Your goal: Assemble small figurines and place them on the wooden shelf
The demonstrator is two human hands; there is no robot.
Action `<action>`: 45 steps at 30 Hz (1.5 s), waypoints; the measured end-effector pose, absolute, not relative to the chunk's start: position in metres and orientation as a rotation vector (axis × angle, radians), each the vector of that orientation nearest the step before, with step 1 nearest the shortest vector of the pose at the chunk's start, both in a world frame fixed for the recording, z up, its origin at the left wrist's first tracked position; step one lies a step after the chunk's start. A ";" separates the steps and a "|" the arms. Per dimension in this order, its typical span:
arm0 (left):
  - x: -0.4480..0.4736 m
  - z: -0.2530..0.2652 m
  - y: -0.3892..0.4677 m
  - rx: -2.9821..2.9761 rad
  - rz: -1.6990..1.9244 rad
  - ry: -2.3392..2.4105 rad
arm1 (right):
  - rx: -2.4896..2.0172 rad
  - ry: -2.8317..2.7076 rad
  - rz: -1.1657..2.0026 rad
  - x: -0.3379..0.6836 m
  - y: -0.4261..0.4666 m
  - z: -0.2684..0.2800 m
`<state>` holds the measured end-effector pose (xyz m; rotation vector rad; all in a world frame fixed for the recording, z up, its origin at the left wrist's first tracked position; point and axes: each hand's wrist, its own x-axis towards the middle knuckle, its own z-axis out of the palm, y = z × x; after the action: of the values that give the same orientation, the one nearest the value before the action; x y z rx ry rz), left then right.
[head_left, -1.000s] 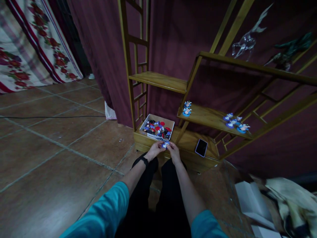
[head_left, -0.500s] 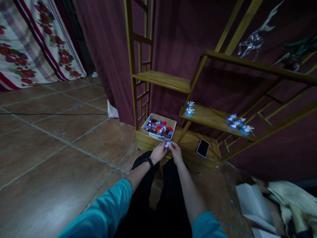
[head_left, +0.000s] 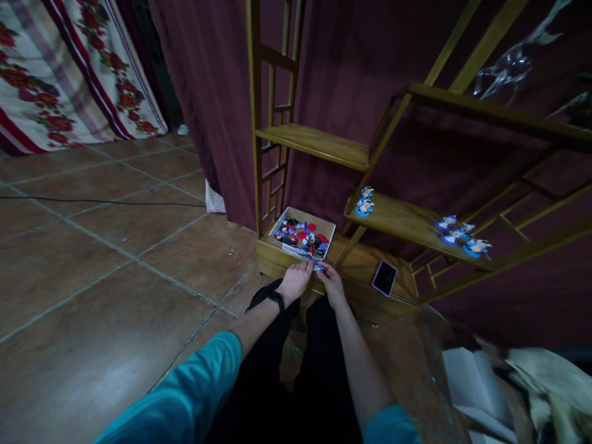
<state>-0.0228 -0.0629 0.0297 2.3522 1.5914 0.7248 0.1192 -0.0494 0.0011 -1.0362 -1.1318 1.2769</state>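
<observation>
Between my fingertips is a small blue-and-white figurine (head_left: 318, 267), partly covered by the fingers. My left hand (head_left: 296, 280), with a black band at the wrist, is closed with its fingertips at the figurine's left side. From the other side, my right hand (head_left: 332, 283) pinches it. Just beyond both hands stands an open cardboard box (head_left: 329, 229) of loose figurine parts in red, black, purple and white. On the shelf to the right stand blue-based figurines (head_left: 364, 208) at its left end and a group of blue and purple figurines (head_left: 456, 235) at its right end.
A phone or tablet (head_left: 384, 278) lies on the low wooden ledge right of my hands. The wooden shelf unit (head_left: 314, 147) rises ahead, with a clear glass animal ornament (head_left: 511, 65) on an upper shelf. White boxes (head_left: 474, 385) sit on the floor at right.
The view has shifted slightly, moving the shelves rightward in the picture. My hands stay together in front of the box, and the figurine between them has turned and shows less.
</observation>
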 end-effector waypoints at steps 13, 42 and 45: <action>-0.020 0.022 -0.062 2.489 0.705 1.574 | -1.051 -1.138 1.261 0.125 -0.052 0.004; -0.016 0.053 -0.063 2.253 0.237 1.543 | -1.179 -1.259 1.036 0.125 -0.050 0.006; -0.014 0.057 -0.063 2.218 0.223 1.503 | -1.165 -1.245 1.030 0.129 -0.051 0.006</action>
<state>-0.0141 -0.0632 0.0571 2.2178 1.5031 0.2230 0.1286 -0.0506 0.0058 -1.1651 -1.2453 1.0297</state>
